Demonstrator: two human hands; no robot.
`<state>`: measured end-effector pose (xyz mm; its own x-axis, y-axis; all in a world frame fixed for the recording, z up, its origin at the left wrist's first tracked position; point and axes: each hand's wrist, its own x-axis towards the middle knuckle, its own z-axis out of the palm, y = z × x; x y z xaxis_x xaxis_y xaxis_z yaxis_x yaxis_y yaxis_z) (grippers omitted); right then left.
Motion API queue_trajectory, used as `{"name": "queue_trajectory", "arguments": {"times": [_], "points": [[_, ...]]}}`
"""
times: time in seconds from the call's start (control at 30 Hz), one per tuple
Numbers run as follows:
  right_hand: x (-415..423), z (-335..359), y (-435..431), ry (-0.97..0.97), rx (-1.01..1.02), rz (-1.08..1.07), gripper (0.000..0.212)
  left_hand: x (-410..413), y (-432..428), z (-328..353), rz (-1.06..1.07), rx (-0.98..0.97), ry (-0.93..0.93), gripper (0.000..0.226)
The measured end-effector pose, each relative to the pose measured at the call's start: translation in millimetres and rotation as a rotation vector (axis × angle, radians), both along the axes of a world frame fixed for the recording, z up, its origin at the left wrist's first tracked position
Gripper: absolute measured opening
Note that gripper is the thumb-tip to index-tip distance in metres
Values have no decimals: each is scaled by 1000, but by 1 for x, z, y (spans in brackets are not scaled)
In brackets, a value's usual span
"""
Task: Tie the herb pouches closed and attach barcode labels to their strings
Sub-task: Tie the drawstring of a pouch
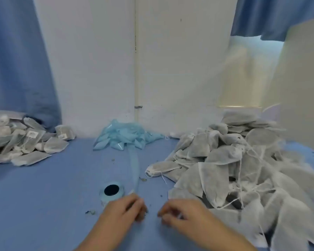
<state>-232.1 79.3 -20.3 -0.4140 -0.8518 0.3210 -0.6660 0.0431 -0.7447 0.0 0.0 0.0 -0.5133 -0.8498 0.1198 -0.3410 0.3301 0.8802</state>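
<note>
A big heap of untied grey herb pouches [243,169] with loose white strings fills the right side of the blue table [43,205]. At the far left lies a pile of tied pouches with white labels [22,140]. The label roll [112,192] stands in front of me, and its pale blue backing strip [134,165] runs away from it. My left hand [123,211] rests just right of the roll with curled fingers; what they hold is blurred. My right hand [181,212] is beside it, its fingers pinching a bit of white string [180,216].
Used blue backing paper [127,136] is heaped against the white wall at the back centre. Herb crumbs [90,212] dot the table near my hands. Blue curtains hang at the left and upper right.
</note>
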Motion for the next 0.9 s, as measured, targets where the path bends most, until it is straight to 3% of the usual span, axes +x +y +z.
{"name": "queue_trajectory", "arguments": {"times": [0.07,0.17,0.37,0.5,0.7,0.8,0.9], "points": [[12,14,-26,225,131,238,28,-52,-4,3,160,16,165,30],[10,8,-84,284,262,194,41,-96,-25,-22,261,109,266,24],[8,-16,-128,300,370,110,67,-110,-40,-63,228,195,304,25],[17,-18,-138,227,246,-38,36,-108,-40,-68,272,202,351,28],[39,-28,-112,-198,-243,-149,40,-104,-39,-67,279,306,481,20],[37,-35,-96,-283,-286,-112,39,-99,-38,-60,288,380,604,24],[34,-38,-91,-252,-235,-96,38,-95,-36,-60,332,350,594,27]]}}
